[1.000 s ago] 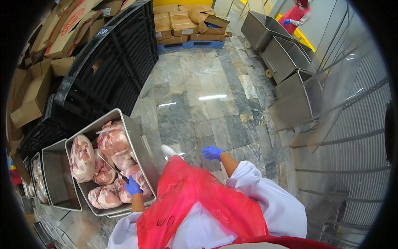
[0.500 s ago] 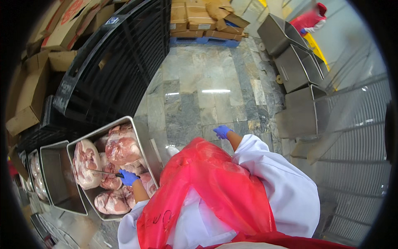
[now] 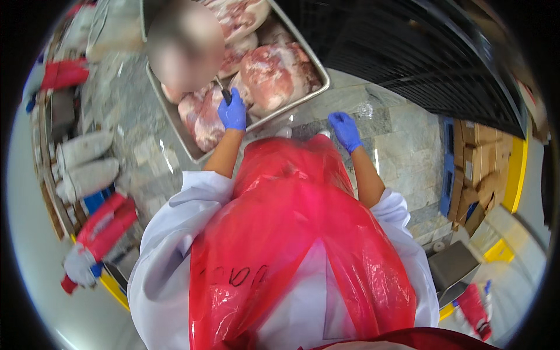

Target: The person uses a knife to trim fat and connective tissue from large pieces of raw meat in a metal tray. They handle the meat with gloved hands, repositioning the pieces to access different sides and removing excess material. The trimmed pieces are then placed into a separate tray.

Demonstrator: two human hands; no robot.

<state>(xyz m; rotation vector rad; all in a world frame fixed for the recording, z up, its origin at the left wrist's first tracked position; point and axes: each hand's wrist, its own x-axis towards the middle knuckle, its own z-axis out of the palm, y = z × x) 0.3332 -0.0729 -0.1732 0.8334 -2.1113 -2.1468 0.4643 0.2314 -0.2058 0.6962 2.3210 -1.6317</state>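
My left hand (image 3: 233,114), in a blue glove, grips a black knife handle (image 3: 226,95). Its blade points up among large pieces of raw pink-and-white meat (image 3: 269,76) in a steel bin (image 3: 318,88) ahead of me. A blurred patch covers the bin's upper left and hides part of that meat and the blade's end. My right hand (image 3: 345,131), also gloved, hangs outside the bin's right side, fingers loosely bent and holding nothing. A red plastic apron (image 3: 291,221) covers my front.
A black slatted plastic structure (image 3: 420,58) stands behind the bin. At right are cartons (image 3: 478,169) on a blue pallet (image 3: 448,175) and a steel bin (image 3: 449,268). Workers in red are at lower left (image 3: 102,230), upper left (image 3: 61,74) and lower right (image 3: 472,306).
My view has swung left to face the bin of meat, which now sits at top centre. My left hand still holds the knife; my right hand has come nearer the bin's side.
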